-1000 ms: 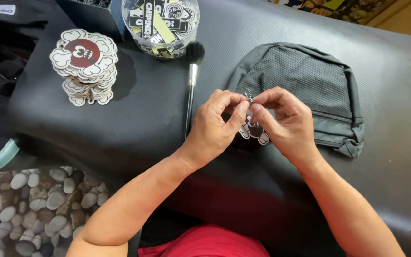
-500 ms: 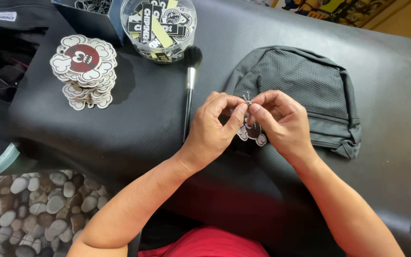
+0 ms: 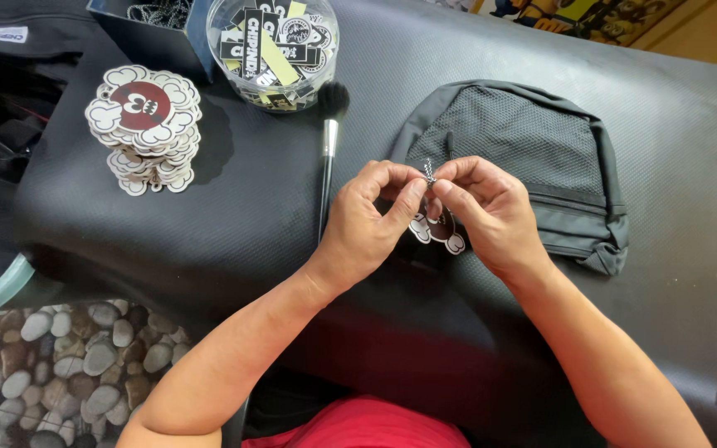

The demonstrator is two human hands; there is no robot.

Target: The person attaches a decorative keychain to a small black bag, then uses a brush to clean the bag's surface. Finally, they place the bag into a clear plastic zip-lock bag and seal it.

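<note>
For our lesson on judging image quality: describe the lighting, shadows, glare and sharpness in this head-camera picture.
Head view: bright, even daylight; the left hand and right hand are sharp, as is the small chain pinched between them. Soft shadows fall right of the tag stack and under the hands. Mild sheen on the black table; glints on the clear tub. No motion blur.

tag stack (image 3: 144, 124) left of brush (image 3: 329, 143), bag (image 3: 524, 149) right — tub (image 3: 272, 50) behind
</note>
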